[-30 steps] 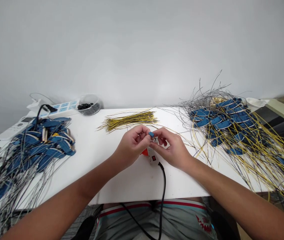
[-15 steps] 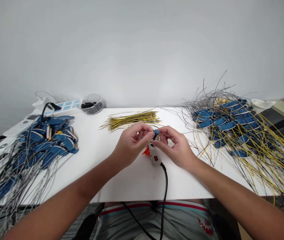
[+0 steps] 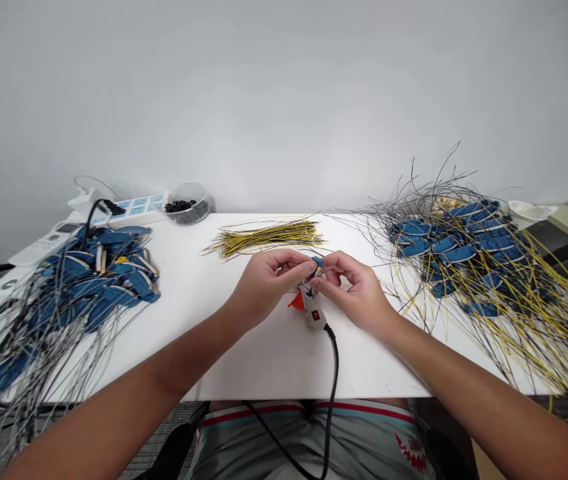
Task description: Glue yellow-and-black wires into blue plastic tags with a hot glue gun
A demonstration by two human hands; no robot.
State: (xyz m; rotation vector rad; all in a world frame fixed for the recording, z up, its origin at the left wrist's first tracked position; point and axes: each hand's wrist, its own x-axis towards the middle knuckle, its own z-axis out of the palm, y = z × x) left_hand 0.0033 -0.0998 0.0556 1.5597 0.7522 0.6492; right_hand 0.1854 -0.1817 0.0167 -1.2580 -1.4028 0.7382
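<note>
Closely in front of the person, a black cord [image 3: 335, 363] runs up the white table [image 3: 264, 367] to a white corded tool [image 3: 315, 315] with a red rocker switch and a red-orange tip, lying just under the hands. Above it, the left hand [image 3: 269, 290] and right hand [image 3: 354, 293] are curled narrowly, fingertips meeting in a tight pinch around a small blue connector [image 3: 317, 261]. It should be light and easily dropped, best held by its plastic body, since the fine wires will bend. Farther off lies a yellow-and-black wire bundle [image 3: 264, 239], with blue wired connector piles [image 3: 99, 267] left and [image 3: 454, 247] right. At far left stand a power strip [image 3: 137, 207] and a clear bowl [image 3: 189, 205] of small black parts.
</note>
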